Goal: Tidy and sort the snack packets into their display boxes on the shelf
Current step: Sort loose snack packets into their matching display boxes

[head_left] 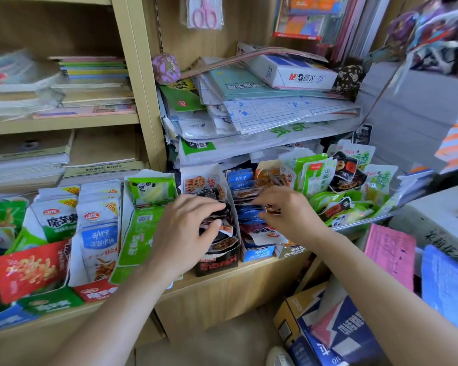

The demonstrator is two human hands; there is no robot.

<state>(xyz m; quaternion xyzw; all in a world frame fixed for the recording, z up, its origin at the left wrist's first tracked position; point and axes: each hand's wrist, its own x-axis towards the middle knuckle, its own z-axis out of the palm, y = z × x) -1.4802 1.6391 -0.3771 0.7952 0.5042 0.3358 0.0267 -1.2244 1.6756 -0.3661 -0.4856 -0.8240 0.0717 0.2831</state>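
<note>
Hands [185, 228] [286, 210] pinch packets [224, 229] beneath the M&G box [296, 73].

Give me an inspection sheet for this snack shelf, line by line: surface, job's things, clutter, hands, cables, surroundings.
Surface: wooden shelf, crowded with display boxes.
Job's things: black box holds dark packets; blue box beside it holds blue packets; green packets heaped loosely at right.
Clutter: paper stack sags above the snacks.
Grippers: left hand pinches the dark packets; right hand pinches a brown packet over the blue box.
Cables: nothing seen.
Surroundings: notebooks left, pink scissors hanging above, cartons on the floor.
</note>
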